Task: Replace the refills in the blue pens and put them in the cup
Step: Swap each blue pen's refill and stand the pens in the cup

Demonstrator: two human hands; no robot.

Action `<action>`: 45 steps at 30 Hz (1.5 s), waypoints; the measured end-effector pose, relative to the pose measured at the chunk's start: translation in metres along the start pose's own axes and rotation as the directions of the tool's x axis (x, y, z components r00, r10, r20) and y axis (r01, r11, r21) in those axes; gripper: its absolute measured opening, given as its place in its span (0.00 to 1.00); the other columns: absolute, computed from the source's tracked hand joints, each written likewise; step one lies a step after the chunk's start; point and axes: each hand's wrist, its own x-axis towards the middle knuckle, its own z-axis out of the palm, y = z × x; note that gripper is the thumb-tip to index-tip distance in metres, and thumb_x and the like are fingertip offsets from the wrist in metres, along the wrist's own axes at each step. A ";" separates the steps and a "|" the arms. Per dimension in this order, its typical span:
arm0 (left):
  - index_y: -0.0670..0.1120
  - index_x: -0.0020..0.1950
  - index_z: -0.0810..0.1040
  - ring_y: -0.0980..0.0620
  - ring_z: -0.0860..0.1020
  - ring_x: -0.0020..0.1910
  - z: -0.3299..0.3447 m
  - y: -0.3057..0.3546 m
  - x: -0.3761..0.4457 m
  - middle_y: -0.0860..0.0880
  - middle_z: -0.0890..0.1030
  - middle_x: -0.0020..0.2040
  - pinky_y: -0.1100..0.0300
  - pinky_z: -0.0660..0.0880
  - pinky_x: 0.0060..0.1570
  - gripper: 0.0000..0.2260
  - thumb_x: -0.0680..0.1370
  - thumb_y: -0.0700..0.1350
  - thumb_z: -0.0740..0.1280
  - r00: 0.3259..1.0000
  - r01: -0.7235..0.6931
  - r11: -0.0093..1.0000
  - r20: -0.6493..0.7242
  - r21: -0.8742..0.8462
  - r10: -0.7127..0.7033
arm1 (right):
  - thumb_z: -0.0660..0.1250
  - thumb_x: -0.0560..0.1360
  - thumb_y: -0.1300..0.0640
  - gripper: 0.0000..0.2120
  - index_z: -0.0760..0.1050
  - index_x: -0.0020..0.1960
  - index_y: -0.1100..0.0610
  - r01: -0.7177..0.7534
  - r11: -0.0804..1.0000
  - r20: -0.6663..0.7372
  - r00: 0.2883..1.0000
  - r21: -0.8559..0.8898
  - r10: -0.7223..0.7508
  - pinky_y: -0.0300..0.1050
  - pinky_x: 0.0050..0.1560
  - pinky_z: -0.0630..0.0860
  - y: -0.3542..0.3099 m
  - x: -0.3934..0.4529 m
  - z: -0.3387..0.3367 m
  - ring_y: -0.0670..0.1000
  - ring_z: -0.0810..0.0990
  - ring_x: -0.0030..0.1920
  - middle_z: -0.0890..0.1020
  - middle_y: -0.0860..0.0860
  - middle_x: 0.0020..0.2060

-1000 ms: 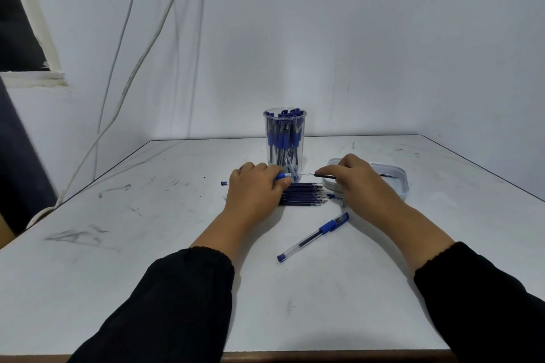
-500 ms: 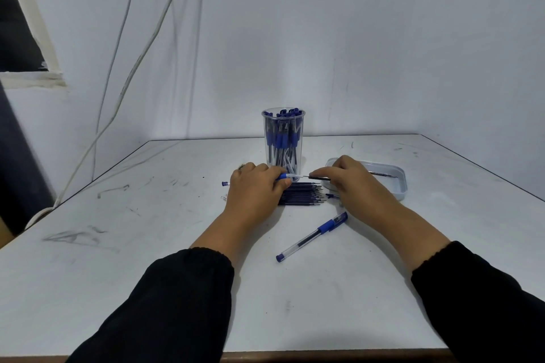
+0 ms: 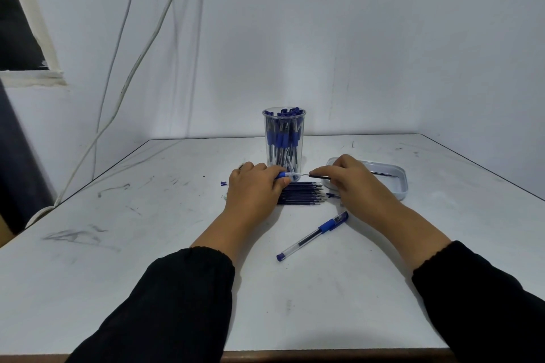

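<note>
- Cup [image 3: 283,138] of blue pens stands just beyond your fingertips, likely close so finished pens drop in easily.
- Tray [image 3: 398,183] sits behind your right hand [image 3: 354,183], which hides its near-left corner; one thin rod lies inside.
- Refills [image 3: 300,193] lie stacked under your knuckles, partly covered by your left hand [image 3: 253,188].
- Spare pen [image 3: 312,235] waits nearer you than both wrists.
- Pen barrel [image 3: 287,176]: your left fingers curl round it, steadying it level while your right fingertips pinch the refill [image 3: 320,177] at its mouth. Whether it goes in or out, you can't tell.
</note>
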 end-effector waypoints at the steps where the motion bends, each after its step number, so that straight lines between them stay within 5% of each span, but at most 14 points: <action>1: 0.56 0.65 0.73 0.49 0.69 0.59 0.000 0.000 0.000 0.52 0.78 0.57 0.54 0.59 0.58 0.16 0.81 0.57 0.55 1.000 0.000 1.000 0.000 0.004 0.000 | 0.60 0.79 0.67 0.22 0.75 0.67 0.48 0.004 1.000 -0.001 1.000 -0.003 -0.004 0.42 0.45 0.71 0.000 0.000 0.000 0.49 0.70 0.48 0.69 0.49 0.46; 12: 0.57 0.66 0.72 0.50 0.68 0.59 0.000 -0.001 -0.001 0.52 0.78 0.56 0.55 0.59 0.58 0.16 0.80 0.56 0.56 1.000 -0.025 1.000 0.001 0.012 0.025 | 0.62 0.78 0.66 0.21 0.75 0.67 0.48 0.034 0.999 0.004 0.999 -0.027 -0.034 0.42 0.44 0.70 -0.001 -0.001 -0.001 0.50 0.70 0.48 0.69 0.49 0.45; 18: 0.55 0.68 0.71 0.50 0.69 0.59 -0.005 0.001 -0.003 0.53 0.78 0.56 0.54 0.58 0.58 0.17 0.80 0.54 0.59 0.998 -0.058 0.997 -0.030 -0.049 0.056 | 0.58 0.78 0.69 0.24 0.72 0.69 0.49 0.007 1.000 -0.031 1.000 0.022 -0.006 0.50 0.52 0.75 0.002 -0.001 -0.001 0.52 0.74 0.53 0.77 0.52 0.51; 26: 0.51 0.58 0.78 0.51 0.73 0.52 -0.006 0.012 -0.006 0.54 0.81 0.51 0.54 0.61 0.57 0.10 0.78 0.46 0.64 0.984 -0.151 0.967 -0.123 -0.206 0.128 | 0.57 0.80 0.67 0.20 0.74 0.67 0.53 0.026 0.982 -0.105 0.994 0.189 -0.007 0.49 0.57 0.75 -0.012 -0.002 -0.003 0.52 0.78 0.54 0.81 0.53 0.50; 31: 0.52 0.57 0.79 0.52 0.72 0.52 -0.005 0.012 -0.005 0.55 0.81 0.51 0.55 0.60 0.57 0.09 0.79 0.47 0.63 0.984 -0.144 0.972 -0.127 -0.187 0.122 | 0.60 0.81 0.60 0.21 0.68 0.71 0.46 -0.009 0.951 -0.108 0.993 0.309 0.045 0.43 0.59 0.72 -0.011 -0.002 -0.004 0.46 0.76 0.56 0.78 0.46 0.56; 35: 0.52 0.56 0.79 0.52 0.71 0.50 -0.008 0.003 -0.003 0.55 0.81 0.49 0.59 0.57 0.52 0.08 0.79 0.47 0.63 0.987 -0.088 0.978 -0.146 -0.189 0.061 | 0.64 0.78 0.64 0.18 0.74 0.62 0.46 -0.124 0.932 -0.148 0.972 0.339 0.183 0.44 0.57 0.72 0.005 -0.001 -0.010 0.46 0.75 0.51 0.78 0.45 0.49; 39: 0.52 0.54 0.79 0.54 0.69 0.48 -0.009 0.002 -0.003 0.55 0.80 0.48 0.58 0.58 0.52 0.07 0.79 0.48 0.63 0.987 -0.090 0.977 -0.145 -0.194 0.062 | 0.66 0.77 0.61 0.09 0.78 0.47 0.47 -0.216 0.863 -0.100 0.951 0.456 0.291 0.35 0.46 0.69 0.007 0.002 -0.010 0.41 0.76 0.46 0.81 0.44 0.45; 45: 0.52 0.56 0.79 0.54 0.71 0.50 -0.009 0.007 -0.006 0.56 0.81 0.49 0.58 0.59 0.54 0.08 0.79 0.48 0.63 0.986 -0.113 0.970 -0.144 -0.215 0.083 | 0.62 0.80 0.57 0.05 0.75 0.47 0.49 -0.223 0.887 -0.056 0.962 0.404 0.268 0.38 0.44 0.67 0.000 0.002 -0.009 0.39 0.73 0.43 0.75 0.40 0.42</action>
